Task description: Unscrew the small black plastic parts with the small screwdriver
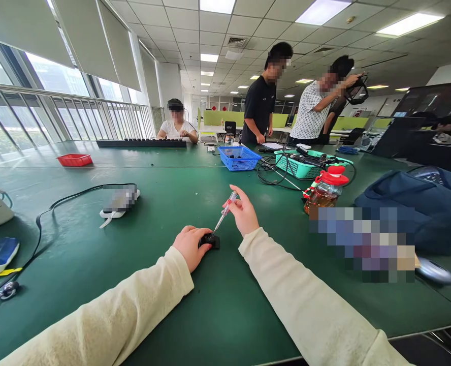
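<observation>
My right hand (244, 211) is closed around the clear handle of a screwdriver (223, 215). The shaft slants down and to the left, its tip at the top of a small black part (215, 241) on the green table. With thumb and fingers my left hand (192, 244) grips that black part from its left side and holds it down on the tabletop. The fingers cover part of it, so its exact kind cannot be made out. Whether the tip sits in a screw is too small to see.
On the green table (164, 193) stand a red tray (75, 160), a blue basket (239, 158) and a teal basket (301, 168) with cables. A red-lidded bottle (326, 188) and a dark blue bag (412, 203) are at right. A cable (69, 198) lies left. Several people are beyond.
</observation>
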Tool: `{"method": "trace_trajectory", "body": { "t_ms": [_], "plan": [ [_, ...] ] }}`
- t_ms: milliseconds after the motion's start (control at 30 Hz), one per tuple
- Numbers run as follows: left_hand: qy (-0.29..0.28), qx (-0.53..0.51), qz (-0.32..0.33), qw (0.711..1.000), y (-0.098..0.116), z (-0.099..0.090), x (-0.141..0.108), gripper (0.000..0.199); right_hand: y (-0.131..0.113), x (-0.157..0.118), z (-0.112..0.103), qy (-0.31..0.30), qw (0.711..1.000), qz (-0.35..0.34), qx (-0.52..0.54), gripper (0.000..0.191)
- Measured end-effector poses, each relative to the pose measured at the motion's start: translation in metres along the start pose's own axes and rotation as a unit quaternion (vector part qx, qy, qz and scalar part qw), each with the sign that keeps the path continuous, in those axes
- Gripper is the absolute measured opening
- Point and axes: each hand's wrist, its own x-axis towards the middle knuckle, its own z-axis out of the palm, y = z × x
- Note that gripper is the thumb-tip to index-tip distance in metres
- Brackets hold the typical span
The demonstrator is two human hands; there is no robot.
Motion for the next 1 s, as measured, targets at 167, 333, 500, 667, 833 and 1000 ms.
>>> {"method": "trace_trajectory", "body": {
  "t_ms": [167, 333, 500, 667, 833, 1000],
  "plan": [
    [0.007, 0.0, -0.001, 1.0, -0.001, 0.001, 0.0, 0.032, -0.006, -0.003, 0.001, -0.02, 1.0, -0.009, 0.01, 0.056],
    [0.001, 0.0, -0.001, 1.0, 0.0, 0.001, 0.001, 0.033, -0.009, -0.007, 0.005, -0.029, 0.999, -0.034, 0.02, 0.058],
    [0.008, -0.004, 0.001, 1.0, -0.001, 0.002, 0.0, 0.033, -0.01, -0.008, 0.007, -0.034, 0.998, -0.057, 0.004, 0.045],
    [0.004, -0.003, -0.002, 1.0, -0.002, 0.002, 0.001, 0.033, -0.006, -0.006, 0.006, -0.018, 0.998, -0.052, 0.003, 0.041],
    [0.003, -0.007, -0.006, 1.0, -0.001, 0.002, 0.001, 0.033, 0.004, 0.0, 0.002, 0.029, 1.0, -0.002, 0.002, 0.039],
    [-0.005, -0.004, -0.012, 1.0, -0.001, 0.001, 0.001, 0.034, 0.016, 0.006, -0.004, 0.076, 0.995, 0.057, -0.01, 0.042]
  ]
}}
